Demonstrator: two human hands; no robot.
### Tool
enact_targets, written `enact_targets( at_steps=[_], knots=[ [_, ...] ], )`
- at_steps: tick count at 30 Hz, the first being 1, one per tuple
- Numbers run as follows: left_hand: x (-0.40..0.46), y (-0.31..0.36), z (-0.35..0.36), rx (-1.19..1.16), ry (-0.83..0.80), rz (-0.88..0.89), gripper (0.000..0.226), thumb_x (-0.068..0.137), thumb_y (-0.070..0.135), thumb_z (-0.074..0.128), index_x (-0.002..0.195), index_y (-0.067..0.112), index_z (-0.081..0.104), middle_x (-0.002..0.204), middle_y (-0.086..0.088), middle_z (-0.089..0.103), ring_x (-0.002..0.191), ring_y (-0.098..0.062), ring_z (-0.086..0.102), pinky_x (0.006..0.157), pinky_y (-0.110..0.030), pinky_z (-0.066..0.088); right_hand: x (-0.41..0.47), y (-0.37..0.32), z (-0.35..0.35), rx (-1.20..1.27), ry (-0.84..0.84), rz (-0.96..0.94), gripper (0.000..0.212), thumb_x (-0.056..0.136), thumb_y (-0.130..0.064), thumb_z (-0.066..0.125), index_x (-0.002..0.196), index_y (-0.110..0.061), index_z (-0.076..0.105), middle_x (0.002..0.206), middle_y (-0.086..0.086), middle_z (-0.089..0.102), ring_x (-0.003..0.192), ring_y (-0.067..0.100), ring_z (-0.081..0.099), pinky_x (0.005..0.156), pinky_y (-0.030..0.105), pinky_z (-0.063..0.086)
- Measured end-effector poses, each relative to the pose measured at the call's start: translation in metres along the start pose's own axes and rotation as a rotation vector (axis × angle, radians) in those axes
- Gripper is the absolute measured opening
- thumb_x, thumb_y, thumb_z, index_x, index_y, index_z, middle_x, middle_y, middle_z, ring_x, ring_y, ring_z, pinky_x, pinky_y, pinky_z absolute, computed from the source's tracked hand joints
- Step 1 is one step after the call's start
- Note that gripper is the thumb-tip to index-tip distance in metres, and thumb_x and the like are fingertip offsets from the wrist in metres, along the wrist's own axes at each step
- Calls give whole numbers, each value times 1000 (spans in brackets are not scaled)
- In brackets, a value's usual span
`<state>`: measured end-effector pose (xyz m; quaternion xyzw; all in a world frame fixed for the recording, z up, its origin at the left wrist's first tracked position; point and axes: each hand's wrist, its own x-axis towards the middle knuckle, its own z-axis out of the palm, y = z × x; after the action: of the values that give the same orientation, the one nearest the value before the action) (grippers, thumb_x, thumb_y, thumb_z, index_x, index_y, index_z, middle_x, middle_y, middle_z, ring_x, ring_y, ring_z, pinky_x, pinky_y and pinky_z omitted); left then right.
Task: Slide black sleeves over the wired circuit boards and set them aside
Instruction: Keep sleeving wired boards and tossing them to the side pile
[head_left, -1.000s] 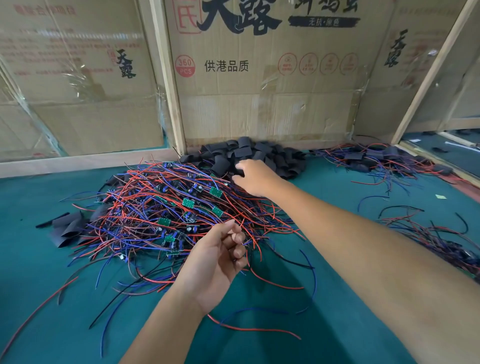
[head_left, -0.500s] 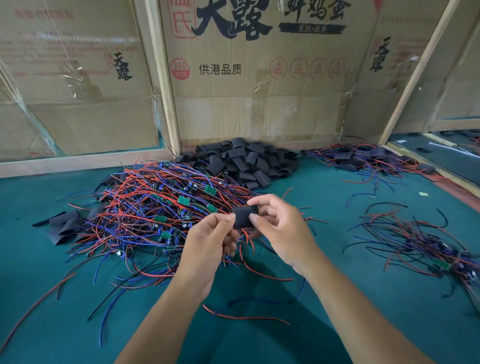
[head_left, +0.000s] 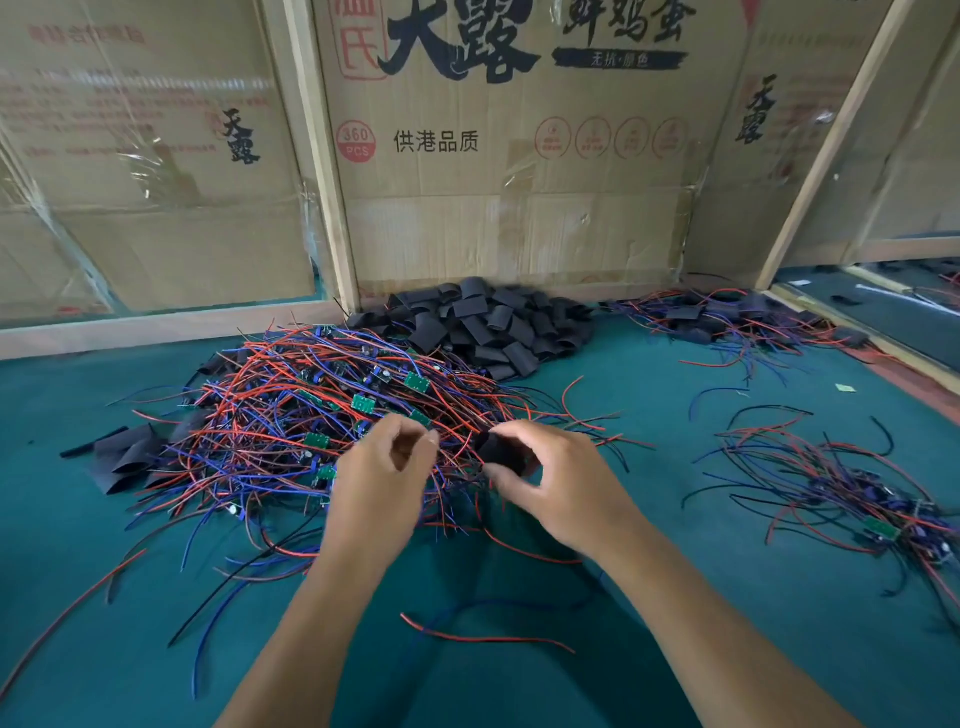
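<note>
Half a second ago both hands were pinching one black sleeve between them; now they are coming slightly apart, and the right hand (head_left: 563, 488) alone is keeping the sleeve (head_left: 501, 453), gripping it between thumb and curled fingers just above the near edge of the wire heap. The left hand (head_left: 382, 475) is letting go and curling its thumb and forefinger over the tangle of wires (head_left: 311, 415), close beside the sleeve; whether it is already pinching a strand or a board I cannot tell, since the fingertips are hiding what lies under them. To my mind this is meaning that the sleeve is ready and a board is being sought to go into it, so the sliding itself is not yet begun. The sleeve is looking like a short, soft, matt black tube, flattened and easy to squash. The wires are thin, flexible and glossy in red, blue and black, badly knotted together, with small stiff green circuit boards (head_left: 363, 404) lying among them. A pile of spare sleeves (head_left: 483, 325) is resting against the cardboard wall (head_left: 519, 234) beyond, and a smaller bundle of wires (head_left: 831, 488) is lying well apart to the right on the green felt-like mat (head_left: 675, 623).
</note>
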<state>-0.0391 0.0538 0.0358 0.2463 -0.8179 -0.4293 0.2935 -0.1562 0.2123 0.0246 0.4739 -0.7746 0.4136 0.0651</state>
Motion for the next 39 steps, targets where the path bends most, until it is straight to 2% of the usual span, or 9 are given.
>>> enact_targets(
  at_steps=[3,9,12,15,19,25,29,34,39],
  knots=[
    [6,-10,-20,301,67,37,10,91,17,65,84,24,62,81,11,62,78,-14,57,62,-30,41,-1,4,0,16,15,4,19,89,-30,70,108,-28,66,91,-15,68,86,0,62,74,16,48],
    [9,-19,-51,683,-121,-62,16,96,14,52,81,12,54,88,-5,57,87,-29,56,78,-46,51,-2,6,3,24,2,25,27,89,-39,67,111,-24,66,98,-15,69,91,1,63,81,22,49],
    [6,-19,-54,769,-226,-90,7,94,19,57,94,15,52,103,-2,51,99,-28,50,85,-42,48,-2,6,3,26,-9,28,28,89,-42,66,111,-24,66,98,-15,69,92,0,62,81,20,49],
    [6,-17,-53,857,-304,-124,25,91,15,63,112,18,51,117,-2,46,110,-27,44,83,-36,45,-1,8,3,8,-12,31,29,90,-42,66,112,-24,66,99,-16,68,92,1,61,81,21,49],
    [6,-18,-55,805,-229,-93,26,89,3,62,109,15,52,113,-4,52,103,-27,53,78,-37,45,0,8,2,15,-10,23,23,91,-40,67,109,-26,66,96,-16,67,91,1,61,79,20,48],
    [7,-10,-55,608,-186,-55,19,92,8,68,108,16,60,108,-2,62,98,-23,56,84,-38,48,0,9,2,34,-4,35,25,90,-44,66,109,-27,65,95,-18,67,90,0,61,75,13,45],
    [4,4,-49,490,-78,142,19,90,8,70,106,17,64,101,3,63,91,-20,55,79,-35,46,2,11,1,69,61,55,21,89,-39,70,106,-28,66,92,-18,69,88,-3,62,74,10,45],
    [2,11,-49,497,14,285,17,91,12,70,107,17,67,102,5,64,102,-23,54,89,-39,43,2,12,-3,104,123,107,19,87,-36,72,104,-28,68,89,-18,70,85,-2,64,73,11,47],
    [2,18,-54,220,150,281,19,91,15,68,106,27,64,98,15,64,93,5,58,80,-6,39,3,12,-3,104,139,122,18,87,-35,72,102,-26,68,81,-17,66,71,-1,59,64,10,42]
  ],
)
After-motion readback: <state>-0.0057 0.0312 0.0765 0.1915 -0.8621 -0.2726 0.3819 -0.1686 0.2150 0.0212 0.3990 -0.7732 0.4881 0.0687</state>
